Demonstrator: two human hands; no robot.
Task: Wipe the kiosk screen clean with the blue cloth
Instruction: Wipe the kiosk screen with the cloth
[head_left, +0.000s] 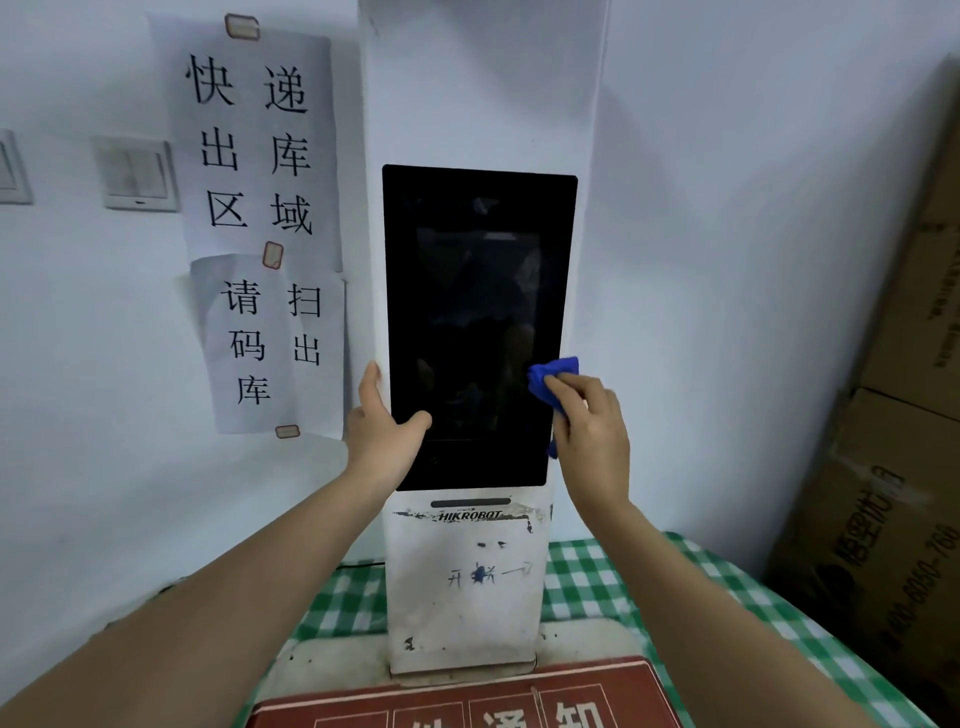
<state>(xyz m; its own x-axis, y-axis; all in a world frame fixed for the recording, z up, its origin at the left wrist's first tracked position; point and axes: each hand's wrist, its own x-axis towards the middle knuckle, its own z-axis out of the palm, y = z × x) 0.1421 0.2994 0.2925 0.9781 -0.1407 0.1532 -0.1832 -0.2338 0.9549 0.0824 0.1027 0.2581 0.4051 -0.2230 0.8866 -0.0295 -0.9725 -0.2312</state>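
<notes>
Kiosk screen (475, 332) wiping is what the person is doing, and from where I'm standing both forearms are reaching up over a red sign (467, 699) lying at the near edge of the tabletop (613, 577), which is wearing a green checked cover. Further in, the white kiosk (465, 587) is standing upright on that tabletop, its back against the wall. The left hand (382, 431) is lying open, fingers apart, bracing the screen's lower left edge with the thumb resting on the glass. The right hand (589, 421) is pinching the blue cloth (553, 382) bunched between fingers and thumb, pressing it to the screen's right edge, low down. The cloth is looking soft and light, best held wadded as it is; the glass is probably smooth, stiff and somewhat fragile, so steadying by the frame seems wise. Beyond, paper notices (260, 150) are hanging on the wall, taped beside the kiosk.
</notes>
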